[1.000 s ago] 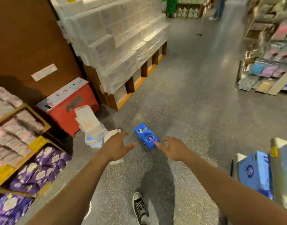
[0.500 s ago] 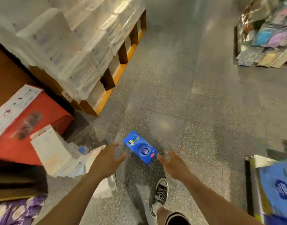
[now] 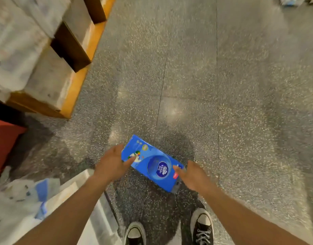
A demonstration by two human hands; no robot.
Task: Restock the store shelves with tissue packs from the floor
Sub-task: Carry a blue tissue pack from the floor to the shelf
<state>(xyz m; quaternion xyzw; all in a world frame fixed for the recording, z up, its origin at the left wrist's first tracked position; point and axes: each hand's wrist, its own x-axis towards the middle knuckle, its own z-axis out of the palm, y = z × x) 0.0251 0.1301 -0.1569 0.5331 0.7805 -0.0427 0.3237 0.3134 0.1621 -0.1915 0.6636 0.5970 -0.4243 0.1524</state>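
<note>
A blue tissue pack (image 3: pixel 152 163) lies slanted on the speckled grey floor, just ahead of my shoes. My left hand (image 3: pixel 110 164) clasps its left end, thumb laid over the top face. At the pack's right end, my right hand (image 3: pixel 193 175) presses against it with the thumb touching the top edge. The pack sits between both palms and rests on the floor. No store shelf is in view.
A wooden pallet (image 3: pixel 76 89) stacked with white wrapped packs fills the upper left. A red box (image 3: pixel 3 144) stands at the left edge. Loose white and blue packs (image 3: pixel 28 197) lie at lower left. My two black sneakers (image 3: pixel 202 227) stand just behind the pack.
I have bent lower and stepped closer. Both hands moved from apart on either side of the blue pack to touching its two ends.
</note>
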